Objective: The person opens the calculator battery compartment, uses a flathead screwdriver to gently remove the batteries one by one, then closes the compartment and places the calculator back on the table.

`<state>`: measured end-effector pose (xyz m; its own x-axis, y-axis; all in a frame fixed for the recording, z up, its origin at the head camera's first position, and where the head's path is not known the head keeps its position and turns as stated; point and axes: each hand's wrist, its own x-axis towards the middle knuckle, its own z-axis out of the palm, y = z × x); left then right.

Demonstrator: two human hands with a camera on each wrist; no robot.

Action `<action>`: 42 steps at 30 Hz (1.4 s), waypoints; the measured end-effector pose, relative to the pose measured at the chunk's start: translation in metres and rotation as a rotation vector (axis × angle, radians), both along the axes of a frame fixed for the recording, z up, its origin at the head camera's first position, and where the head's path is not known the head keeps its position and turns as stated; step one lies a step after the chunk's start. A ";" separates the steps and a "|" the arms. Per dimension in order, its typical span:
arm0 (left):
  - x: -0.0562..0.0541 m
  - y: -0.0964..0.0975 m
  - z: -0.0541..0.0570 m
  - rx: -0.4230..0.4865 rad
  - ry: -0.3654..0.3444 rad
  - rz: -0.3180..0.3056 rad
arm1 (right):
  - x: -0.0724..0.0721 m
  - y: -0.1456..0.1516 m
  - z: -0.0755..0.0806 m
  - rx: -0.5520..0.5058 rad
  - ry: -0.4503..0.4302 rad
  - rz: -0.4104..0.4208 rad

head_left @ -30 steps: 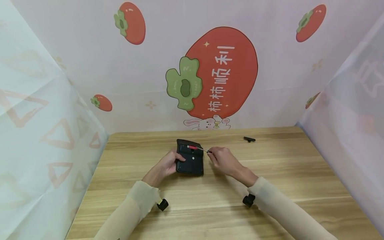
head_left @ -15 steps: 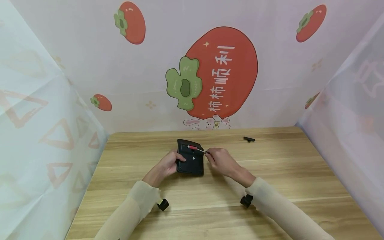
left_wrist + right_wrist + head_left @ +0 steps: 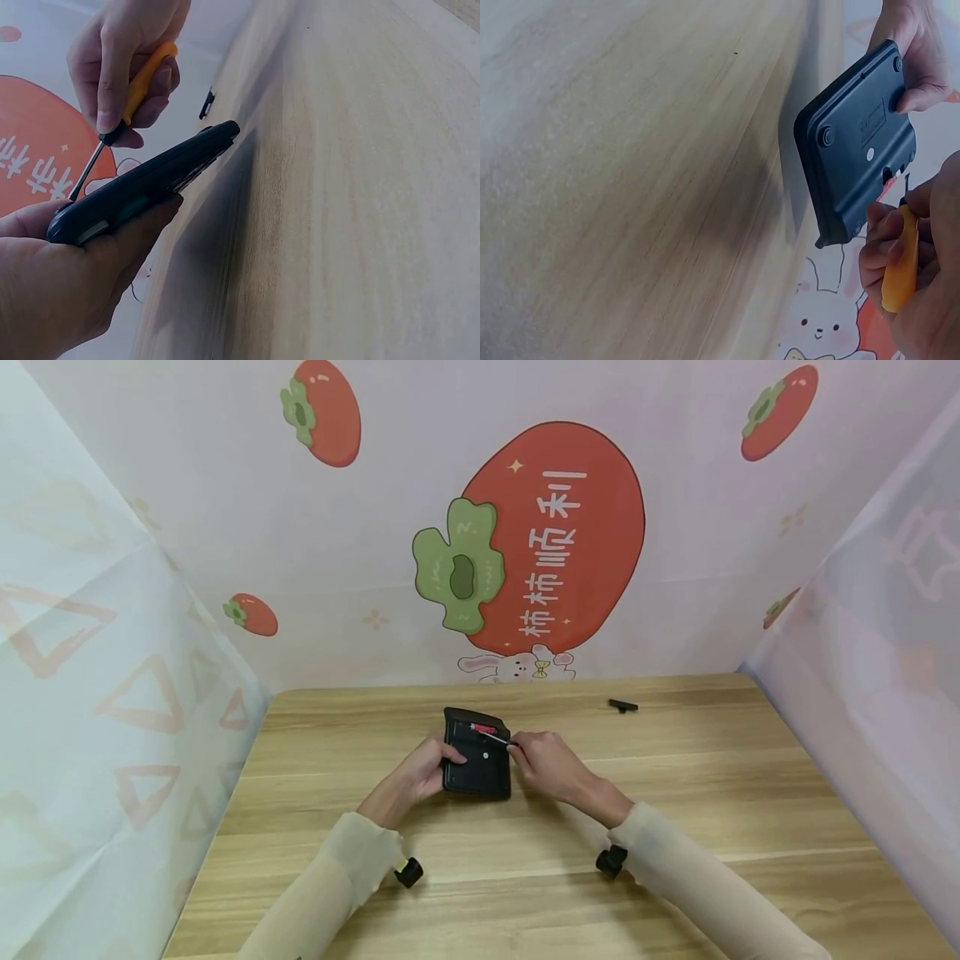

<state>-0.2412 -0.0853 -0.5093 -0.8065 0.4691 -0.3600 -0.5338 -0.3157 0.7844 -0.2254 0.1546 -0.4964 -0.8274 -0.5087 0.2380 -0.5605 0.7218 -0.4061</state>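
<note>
My left hand [image 3: 415,774] grips a black calculator [image 3: 472,781] by its left edge, thumb on the back, which faces up and toward me. A red battery [image 3: 483,727] sits in the uncovered slot near its far end. With curled fingers, my right hand [image 3: 553,765] holds a screwdriver [image 3: 140,91] by its orange handle. The screwdriver's thin metal shaft reaches over the calculator's back, its tip beside the battery in the head view. In the right wrist view my fingers partly hide the battery slot, so contact at the tip cannot be told.
A small black battery cover [image 3: 622,705] lies on the wooden table [image 3: 517,893] at the back right. Behind the table stands a white backdrop [image 3: 360,568] printed with persimmons, with pale sheets at both sides.
My right hand has shifted slightly left, toward the calculator. The screwdriver's shaft has gone from the battery's right end to just below the battery. My left hand and the calculator have barely moved.
</note>
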 end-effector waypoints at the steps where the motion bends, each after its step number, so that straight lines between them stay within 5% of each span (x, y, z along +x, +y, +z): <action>1: 0.000 0.000 0.000 0.004 0.001 0.001 | 0.000 0.000 0.000 0.006 0.000 -0.001; 30: 0.002 0.004 0.001 -0.008 0.039 -0.015 | -0.001 -0.013 0.007 0.050 -0.075 -0.015; 42: 0.003 0.005 0.001 -0.026 0.071 -0.017 | 0.003 -0.019 0.012 0.010 -0.180 -0.047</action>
<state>-0.2380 -0.0806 -0.5086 -0.8223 0.4742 -0.3146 -0.4821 -0.2865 0.8280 -0.2228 0.1355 -0.4844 -0.8792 -0.4699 0.0789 -0.4449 0.7503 -0.4890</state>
